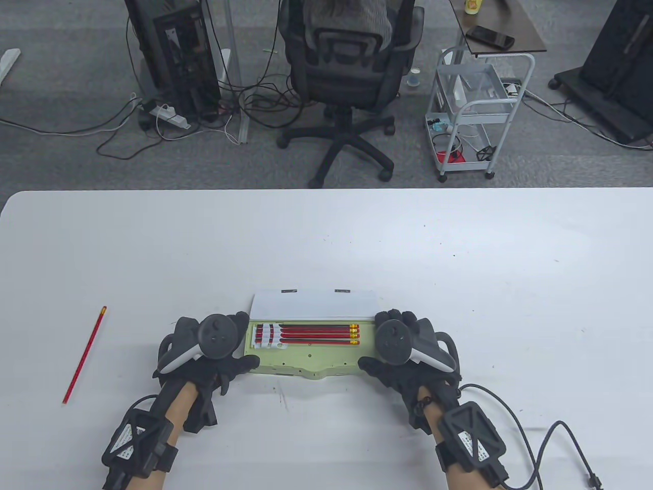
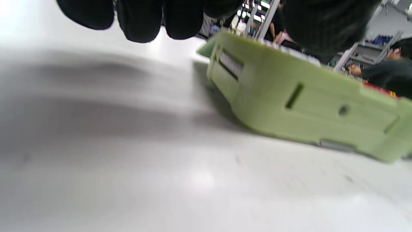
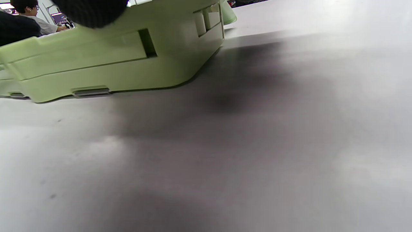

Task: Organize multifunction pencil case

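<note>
Bracing the green pencil case (image 1: 306, 357) at both ends, my left hand (image 1: 214, 352) and right hand (image 1: 408, 352) clamp it steady on the table (image 1: 459, 265). Its lid (image 1: 312, 304) stands open for the stray red pencil (image 1: 84, 354), I judge.

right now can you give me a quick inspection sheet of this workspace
surface: white table, faint marks
job's things: green pencil case open, lid raised; red pencils inside; one loose red pencil far left
clutter: nothing seen
grips: left hand and right hand each hold a case end
cables: black cable from the right wrist
surroundings: office chair, white cart, floor wiring
</note>
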`<state>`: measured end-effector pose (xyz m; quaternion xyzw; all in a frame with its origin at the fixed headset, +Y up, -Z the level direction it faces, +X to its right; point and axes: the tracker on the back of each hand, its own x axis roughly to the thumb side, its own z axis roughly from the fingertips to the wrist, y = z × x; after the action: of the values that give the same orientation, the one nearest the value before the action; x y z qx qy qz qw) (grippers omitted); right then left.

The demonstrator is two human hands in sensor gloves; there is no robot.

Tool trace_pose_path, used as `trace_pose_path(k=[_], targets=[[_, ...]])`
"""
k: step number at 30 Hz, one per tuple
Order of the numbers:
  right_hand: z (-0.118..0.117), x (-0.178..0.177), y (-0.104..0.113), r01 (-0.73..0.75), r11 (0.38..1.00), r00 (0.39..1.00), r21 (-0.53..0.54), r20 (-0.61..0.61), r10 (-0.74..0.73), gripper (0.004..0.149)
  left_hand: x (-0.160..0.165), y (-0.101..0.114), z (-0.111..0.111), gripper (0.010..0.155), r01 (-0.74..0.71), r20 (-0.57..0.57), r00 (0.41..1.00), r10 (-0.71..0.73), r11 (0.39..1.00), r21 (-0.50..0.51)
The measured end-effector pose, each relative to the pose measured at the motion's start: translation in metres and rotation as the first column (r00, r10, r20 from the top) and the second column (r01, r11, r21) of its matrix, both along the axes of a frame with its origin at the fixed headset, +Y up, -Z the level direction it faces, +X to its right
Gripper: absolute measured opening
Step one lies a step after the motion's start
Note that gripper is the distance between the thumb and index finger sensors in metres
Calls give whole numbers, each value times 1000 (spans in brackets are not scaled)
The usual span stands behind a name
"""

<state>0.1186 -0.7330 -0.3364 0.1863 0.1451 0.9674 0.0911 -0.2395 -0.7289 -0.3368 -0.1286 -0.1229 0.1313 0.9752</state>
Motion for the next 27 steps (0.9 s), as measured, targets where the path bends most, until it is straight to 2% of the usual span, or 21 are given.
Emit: trace_pose_path(k=[3,6,10,15,19,24,27], targets=[[0,0,0,0,1000,1000,2,-2,0,97,-19,14,-1,88,2,-97,995,7,996,84],[0,-1,0,-6,1000,1000,6,-3,6,97,-54,33,-3,79,105,-282,957,-64,986,132],[0,-1,0,-13,1000,1000,11,-3,13,97,-109,45,-5,73,226,-466,868,-169,972,67],[0,-2,0,-24,1000,1000,17,-2,24,97,-170,38,3,66,246,-647,726,-233,967,-72],[0,-3,0,-30,999,1000,19,-4,30,97,-193,28,11,64,280,-698,638,-326,942,-184],[0,-3,0,-31,999,1000,20,-4,31,97,-204,3,17,63,307,-690,550,-470,882,-357],[0,-3,0,-32,999,999,22,-5,33,97,-206,-7,17,63,338,-683,512,-521,853,-398]])
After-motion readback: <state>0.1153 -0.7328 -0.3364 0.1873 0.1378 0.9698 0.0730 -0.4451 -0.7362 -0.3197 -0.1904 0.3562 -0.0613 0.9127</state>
